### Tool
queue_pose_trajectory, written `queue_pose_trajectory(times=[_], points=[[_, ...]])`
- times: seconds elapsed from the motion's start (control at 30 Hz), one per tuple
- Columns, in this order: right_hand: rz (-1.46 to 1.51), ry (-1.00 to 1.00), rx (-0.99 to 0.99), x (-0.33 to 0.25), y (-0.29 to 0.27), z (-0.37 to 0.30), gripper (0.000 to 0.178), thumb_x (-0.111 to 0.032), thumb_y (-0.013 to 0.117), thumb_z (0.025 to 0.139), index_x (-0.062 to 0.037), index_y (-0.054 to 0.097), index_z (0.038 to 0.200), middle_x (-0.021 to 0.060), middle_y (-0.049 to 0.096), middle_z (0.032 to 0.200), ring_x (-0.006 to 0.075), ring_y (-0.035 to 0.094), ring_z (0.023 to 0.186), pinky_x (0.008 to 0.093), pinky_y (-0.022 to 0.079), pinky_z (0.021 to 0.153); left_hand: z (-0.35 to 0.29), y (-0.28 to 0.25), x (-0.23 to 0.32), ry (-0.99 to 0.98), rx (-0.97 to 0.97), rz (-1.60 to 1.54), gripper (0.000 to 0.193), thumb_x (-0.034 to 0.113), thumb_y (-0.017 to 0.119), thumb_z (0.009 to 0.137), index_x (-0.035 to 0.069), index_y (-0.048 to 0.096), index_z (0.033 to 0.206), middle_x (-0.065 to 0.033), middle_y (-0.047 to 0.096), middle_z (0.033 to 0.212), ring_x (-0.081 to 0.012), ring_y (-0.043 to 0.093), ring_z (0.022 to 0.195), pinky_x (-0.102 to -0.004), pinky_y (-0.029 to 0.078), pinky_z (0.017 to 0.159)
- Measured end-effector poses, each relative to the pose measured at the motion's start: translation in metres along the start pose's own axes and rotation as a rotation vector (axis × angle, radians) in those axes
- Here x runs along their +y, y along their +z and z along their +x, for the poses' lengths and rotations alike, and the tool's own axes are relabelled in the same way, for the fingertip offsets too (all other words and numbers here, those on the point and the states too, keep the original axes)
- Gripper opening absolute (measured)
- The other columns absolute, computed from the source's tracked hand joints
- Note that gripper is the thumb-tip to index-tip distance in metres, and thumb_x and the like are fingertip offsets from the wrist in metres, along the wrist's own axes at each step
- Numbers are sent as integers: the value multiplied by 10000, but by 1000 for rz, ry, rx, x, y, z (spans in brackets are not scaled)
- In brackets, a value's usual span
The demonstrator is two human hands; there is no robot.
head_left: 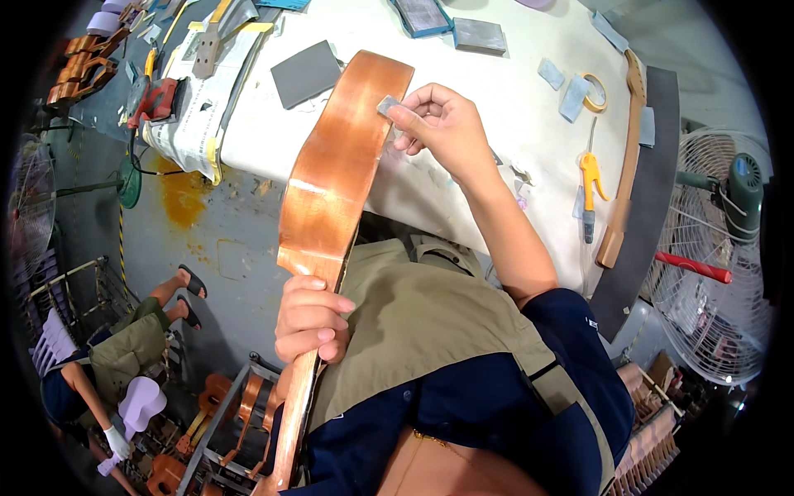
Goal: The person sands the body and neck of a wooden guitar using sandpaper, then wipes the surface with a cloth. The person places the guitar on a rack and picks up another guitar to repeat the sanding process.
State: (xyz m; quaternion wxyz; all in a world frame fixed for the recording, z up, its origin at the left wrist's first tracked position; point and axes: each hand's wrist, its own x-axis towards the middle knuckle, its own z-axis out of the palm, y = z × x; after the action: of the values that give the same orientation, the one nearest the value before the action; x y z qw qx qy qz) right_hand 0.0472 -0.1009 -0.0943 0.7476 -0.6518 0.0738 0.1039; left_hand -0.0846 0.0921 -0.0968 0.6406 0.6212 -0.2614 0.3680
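A glossy brown wooden ukulele (pixel 331 174) stands on edge, its curved side facing up and its neck running down along my body. My left hand (pixel 314 318) is wrapped round the neck close to where it joins the body. The far end of the body rests at the table's edge. Between thumb and fingers, my right hand (pixel 438 132) pinches a small grey sanding pad (pixel 386 105) against the body's right rim. A dark grey flat sheet (pixel 306 74) lies on the table just left of the body.
On the white table (pixel 529 190) lie grey abrasive blocks (pixel 480 35), a tape roll (pixel 595 93), a yellow-handled knife (pixel 589 178) and a long wooden neck (pixel 626 174). A fan (pixel 728 248) stands right. At lower left, another person (pixel 124 355) handles a purple ukulele (pixel 142 405).
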Motion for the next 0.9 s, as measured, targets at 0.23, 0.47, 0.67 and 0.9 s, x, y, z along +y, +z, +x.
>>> queue_pose_trajectory(times=[0.23,0.47,0.67,0.9], points=[[-32,47,49,8,-1,8,316,-275,703,790,-62,508,661,27,553,556,50,490,395,158,319,347,-2,-8,-3,4,-67,-39,224,278,478,922,81,422,833,-17,481,590,-173,542,565,-393,409,716],[-74,53,15,15,2,-12,346,-265,725,770,-81,466,633,12,519,517,41,469,404,166,350,352,-6,-10,2,-43,-72,-51,209,259,468,925,84,409,826,-13,485,590,-167,540,561,-385,405,713],[-131,-103,121,18,11,-10,344,-271,716,779,-81,449,673,14,521,527,46,464,400,172,355,355,-2,-11,4,-59,-82,-26,174,217,452,925,83,403,826,-13,477,553,-168,538,545,-382,406,711],[-239,-113,259,15,-3,2,360,-287,686,806,-53,451,667,30,519,513,66,487,406,201,370,363,1,-13,6,-80,-148,-19,168,202,431,932,81,391,823,-15,483,546,-166,537,537,-386,406,703]])
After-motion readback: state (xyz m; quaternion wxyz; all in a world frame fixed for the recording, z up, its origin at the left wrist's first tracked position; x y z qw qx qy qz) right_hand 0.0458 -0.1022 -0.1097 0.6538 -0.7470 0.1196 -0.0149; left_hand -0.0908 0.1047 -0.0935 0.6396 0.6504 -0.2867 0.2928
